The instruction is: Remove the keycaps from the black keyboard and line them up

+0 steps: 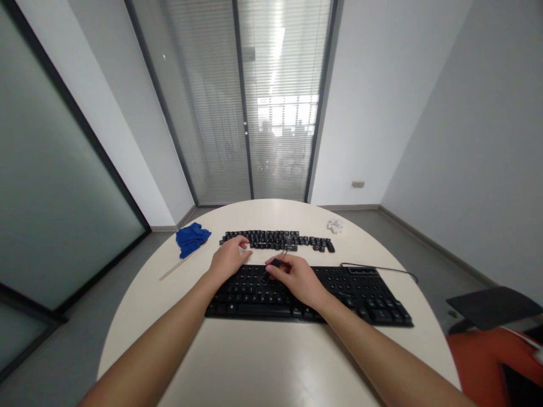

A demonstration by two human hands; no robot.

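Observation:
A black keyboard [263, 311] lies across the round table, its upper rows showing bare key positions. Behind it, loose black keycaps [271, 238] are laid out in rows. My right hand [294, 276] is over the keyboard's upper middle, its fingers closed on a small black tool [276, 263] with thin wire prongs. Near the keyboard's upper left edge is my left hand [230, 257], thumb and index finger apart, with nothing seen between them; its other fingers are partly hidden.
At the table's left [144, 316] lie a blue cloth [192, 238] and a thin wooden stick [175, 267]. Crumpled white material [335, 226] sits at the back right. A black cable [392, 268] curves right from the keyboard. An orange-seated chair [487, 362] stands at the right.

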